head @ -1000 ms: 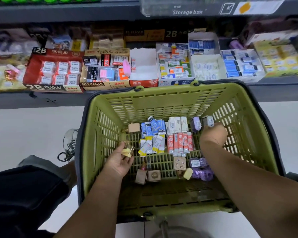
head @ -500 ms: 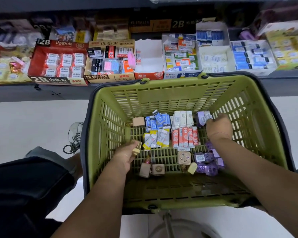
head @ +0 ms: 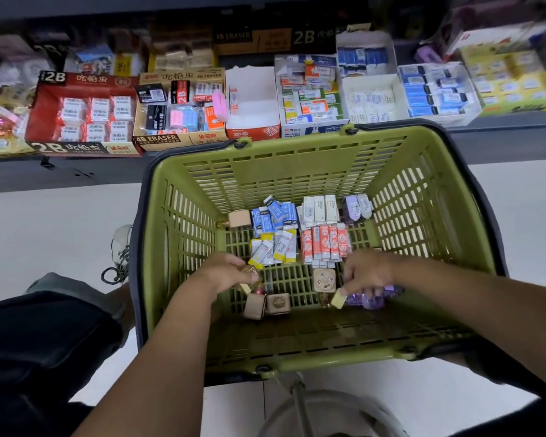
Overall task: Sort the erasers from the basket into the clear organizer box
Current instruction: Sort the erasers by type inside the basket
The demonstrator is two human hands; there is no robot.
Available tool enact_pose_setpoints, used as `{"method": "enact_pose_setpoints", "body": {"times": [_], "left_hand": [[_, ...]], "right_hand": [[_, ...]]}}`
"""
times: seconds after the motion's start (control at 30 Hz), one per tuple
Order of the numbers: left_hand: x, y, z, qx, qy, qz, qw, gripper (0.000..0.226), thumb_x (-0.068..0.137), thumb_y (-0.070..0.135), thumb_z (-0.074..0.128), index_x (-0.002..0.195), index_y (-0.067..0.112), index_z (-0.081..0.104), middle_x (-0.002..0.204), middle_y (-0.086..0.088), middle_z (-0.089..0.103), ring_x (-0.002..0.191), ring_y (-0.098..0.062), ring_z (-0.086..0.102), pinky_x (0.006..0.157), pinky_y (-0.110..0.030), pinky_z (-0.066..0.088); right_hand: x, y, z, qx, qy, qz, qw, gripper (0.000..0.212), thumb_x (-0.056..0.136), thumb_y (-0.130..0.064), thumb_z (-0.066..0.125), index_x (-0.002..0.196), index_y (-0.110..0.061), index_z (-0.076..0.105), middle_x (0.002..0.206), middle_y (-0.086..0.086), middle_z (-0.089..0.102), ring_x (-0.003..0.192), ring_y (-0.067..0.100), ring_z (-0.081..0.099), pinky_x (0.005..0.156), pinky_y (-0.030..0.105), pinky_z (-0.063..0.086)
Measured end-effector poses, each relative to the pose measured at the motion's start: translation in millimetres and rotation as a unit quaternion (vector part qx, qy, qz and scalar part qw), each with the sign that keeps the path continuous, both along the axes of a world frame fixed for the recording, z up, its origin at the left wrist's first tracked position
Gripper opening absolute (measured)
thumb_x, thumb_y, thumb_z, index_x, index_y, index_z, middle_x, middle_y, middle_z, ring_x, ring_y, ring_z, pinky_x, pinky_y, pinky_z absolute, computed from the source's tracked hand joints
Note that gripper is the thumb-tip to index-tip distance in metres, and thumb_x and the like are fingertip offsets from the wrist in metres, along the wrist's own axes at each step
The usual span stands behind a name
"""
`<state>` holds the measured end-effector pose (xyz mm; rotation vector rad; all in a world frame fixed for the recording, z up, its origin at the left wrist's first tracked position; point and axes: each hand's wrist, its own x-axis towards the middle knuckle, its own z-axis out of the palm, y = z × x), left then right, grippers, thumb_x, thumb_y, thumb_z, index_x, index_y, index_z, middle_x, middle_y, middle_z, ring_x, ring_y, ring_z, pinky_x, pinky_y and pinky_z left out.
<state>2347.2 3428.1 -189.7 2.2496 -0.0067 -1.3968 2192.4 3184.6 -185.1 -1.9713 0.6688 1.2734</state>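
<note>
Our left hand [head: 224,272] reaches into the green basket [head: 297,146], its grip curled round a small yellowish piece [head: 246,287] that the fingers mostly hide. On the basket floor, blue-sleeved erasers [head: 275,214] and red-sleeved erasers [head: 325,244] lie in rows, long axes pointing toward the far wall. Our right hand [head: 368,272] pinches a pale yellow eraser [head: 339,299] at its fingertips. The eraser is tilted and sits low in the basket, beside purple packets [head: 372,299] partly covered by the wrist.
</note>
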Motion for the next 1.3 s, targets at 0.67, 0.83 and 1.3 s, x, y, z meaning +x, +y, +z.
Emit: {"method": "enact_pose_setpoints", "body": {"times": [0.67,0.83,1.3], "left_hand": [[-6.4,3.6,0.3,-0.071,0.106,0.130,0.983,0.052,0.079,0.008,0.076,0.127,0.006,0.057,0.123,-0.010,0.062,0.107,-0.019,0.061,0.088,-0.025,0.050],[-2.1,-2.4,11.9,-0.102,0.164,0.167,0.967,0.043,0.079,0.008,0.075,0.119,0.008,0.059,0.109,-0.008,0.069,0.097,-0.015,0.065,0.080,-0.024,0.053],[-12.3,0.8,14.1,-0.112,0.201,0.264,0.937,0.035,0.085,-0.021,0.036,0.102,0.003,0.057,0.096,-0.012,0.059,0.089,-0.020,0.056,0.085,-0.028,0.048]], "right_hand": [[7.0,40.3,-8.2,-0.105,0.095,-0.035,0.989,0.043,0.082,-0.029,0.073,0.104,0.005,0.061,0.091,0.015,0.073,0.069,0.017,0.070,0.068,0.028,0.059],[33.6,41.4,18.7,0.039,-0.020,-0.153,0.987,0.034,0.084,-0.019,0.071,0.109,0.001,0.060,0.099,0.016,0.070,0.080,0.016,0.070,0.070,0.022,0.057],[70.3,116.5,-0.2,0.244,-0.085,-0.360,0.897,0.025,0.096,-0.014,0.052,0.121,-0.008,0.049,0.126,0.016,0.058,0.116,0.027,0.058,0.086,0.036,0.052]]}}
